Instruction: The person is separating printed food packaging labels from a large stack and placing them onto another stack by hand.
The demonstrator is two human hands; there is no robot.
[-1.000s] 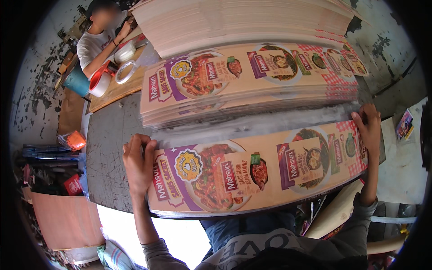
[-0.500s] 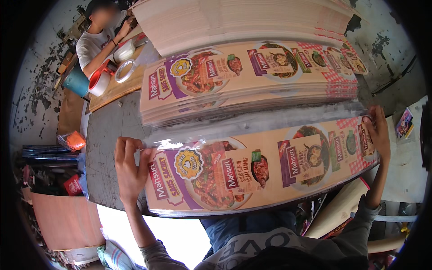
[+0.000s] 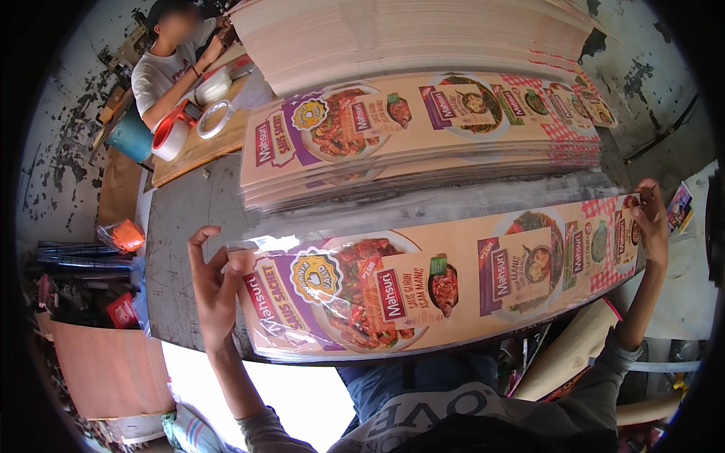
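A long, glossy printed sheet (image 3: pixel 453 279) with food pictures lies across the near side of the grey table, its surface reflecting light. My left hand (image 3: pixel 215 291) is at its left end, with thumb and fingers apart and the thumb against the sheet's edge. At the far right end, my right hand (image 3: pixel 651 226) pinches the sheet's corner, the thumb on top. Directly beyond lies a stack of matching printed sheets (image 3: pixel 423 128). A shiny clear strip (image 3: pixel 438 198) runs between the stack and the near sheet.
Behind rises a tall pile of pale sheets (image 3: pixel 408 38). On a wooden board (image 3: pixel 226 147) at the far left are a red tape dispenser (image 3: pixel 172 136) and a tape roll (image 3: pixel 215 119). A co-worker (image 3: pixel 170 72) sits there. A brown panel (image 3: pixel 109 370) stands below left.
The near sheet has shifted slightly right, its left end tilting. My left fingers have spread from their pinch, and my right hand has moved a little to the right.
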